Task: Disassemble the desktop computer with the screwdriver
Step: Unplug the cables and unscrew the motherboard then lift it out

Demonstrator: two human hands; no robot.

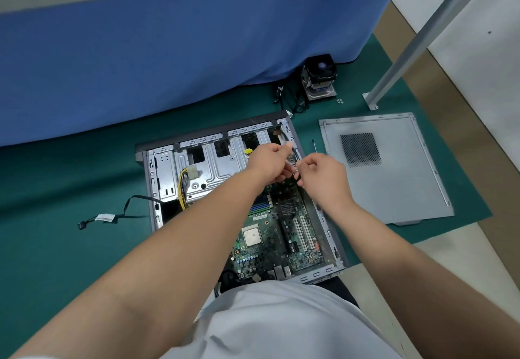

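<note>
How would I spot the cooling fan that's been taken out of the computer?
Start at the open computer case on the green mat, then look beyond its far right corner, against the blue cloth. The cooler stands there: a black fan atop metal fins, unlike the flat grey side panel nearby.

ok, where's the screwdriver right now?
Head view: the screwdriver lies on the green mat, right of the open case and left of the removed side panel. Neither hand holds it.

Open case [157, 178] interior reachable from above; drive cage [208, 161] blocks its far end.
</note>
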